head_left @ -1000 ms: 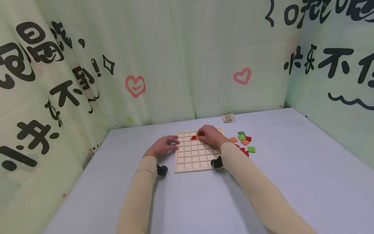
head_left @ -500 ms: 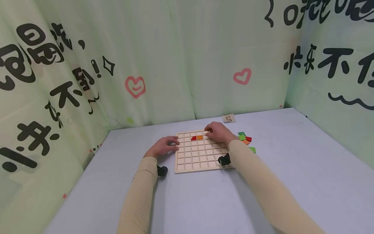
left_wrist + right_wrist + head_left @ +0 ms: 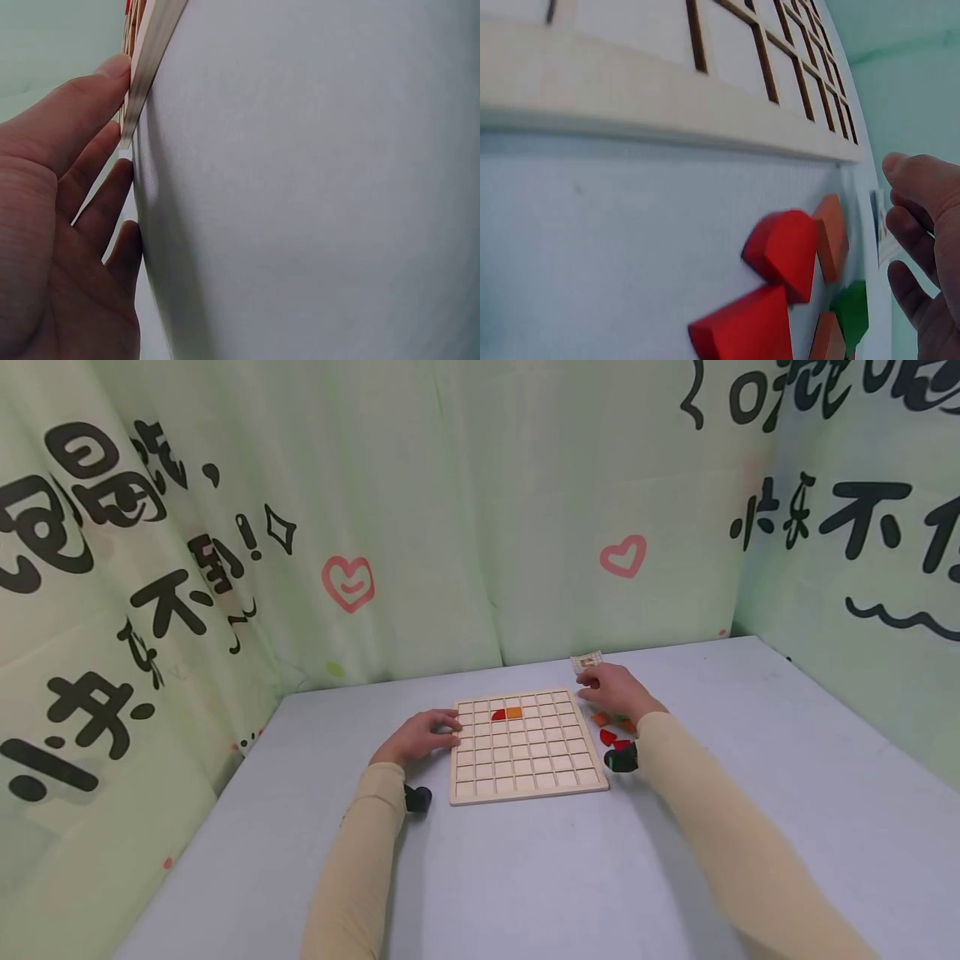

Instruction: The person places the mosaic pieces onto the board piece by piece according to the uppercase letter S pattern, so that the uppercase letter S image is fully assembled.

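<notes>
A wooden grid board (image 3: pixel 525 764) lies flat on the table. A red piece (image 3: pixel 498 716) with a curved side and an orange square tile (image 3: pixel 513 713) sit side by side in cells of an upper row. At the board's left edge rests my left hand (image 3: pixel 420 735); in the left wrist view its thumb (image 3: pixel 112 67) touches the rim and the other fingers are loosely extended. My right hand (image 3: pixel 621 690) is above the table beyond the board's upper right corner, near the loose pieces. In the right wrist view its fingers are loosely bent, with nothing visible between them.
Right of the board lie loose red pieces (image 3: pixel 784 251), orange pieces (image 3: pixel 831 236) and a green piece (image 3: pixel 851 311), partly hidden by my right hand and forearm in the head view. A small printed card (image 3: pixel 587 660) lies near the table's back edge. Curtains (image 3: pixel 465 527) surround the table.
My right hand has left the orange tile in its cell beside the red piece and moved right, off the board, toward the loose pieces. The left hand stays at the board's edge.
</notes>
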Demonstrator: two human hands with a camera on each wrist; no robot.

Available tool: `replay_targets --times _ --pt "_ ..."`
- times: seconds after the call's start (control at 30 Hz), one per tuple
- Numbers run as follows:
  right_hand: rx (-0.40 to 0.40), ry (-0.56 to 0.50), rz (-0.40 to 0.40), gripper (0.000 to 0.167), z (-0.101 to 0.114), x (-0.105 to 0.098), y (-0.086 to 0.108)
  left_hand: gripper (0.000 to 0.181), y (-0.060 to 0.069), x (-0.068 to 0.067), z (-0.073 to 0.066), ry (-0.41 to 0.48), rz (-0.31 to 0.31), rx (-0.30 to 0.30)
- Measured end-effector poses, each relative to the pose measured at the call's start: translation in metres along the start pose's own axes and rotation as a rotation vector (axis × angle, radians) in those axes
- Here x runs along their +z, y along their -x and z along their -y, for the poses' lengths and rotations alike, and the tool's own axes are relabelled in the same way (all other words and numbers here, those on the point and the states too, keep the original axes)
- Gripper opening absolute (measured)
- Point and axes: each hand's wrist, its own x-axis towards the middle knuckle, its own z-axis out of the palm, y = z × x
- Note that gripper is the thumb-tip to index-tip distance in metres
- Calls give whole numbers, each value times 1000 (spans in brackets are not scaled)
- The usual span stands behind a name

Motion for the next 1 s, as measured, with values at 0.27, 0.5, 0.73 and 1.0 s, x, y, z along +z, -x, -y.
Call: replay_targets --times 0.27,0.5,0.73,1.0 --pt "76 -1 8 38 -26 -11 8 22 1 1 -1 -2 -1 -1" --pt "117 1 11 39 -39 -18 14 21 -1 3 2 -7 -2 -8" --pt "120 21 30 39 -51 -26 20 21 0 1 1 -10 2 -5" --pt "97 34 72 40 -65 -33 32 23 -2 0 1 0 8 -13"
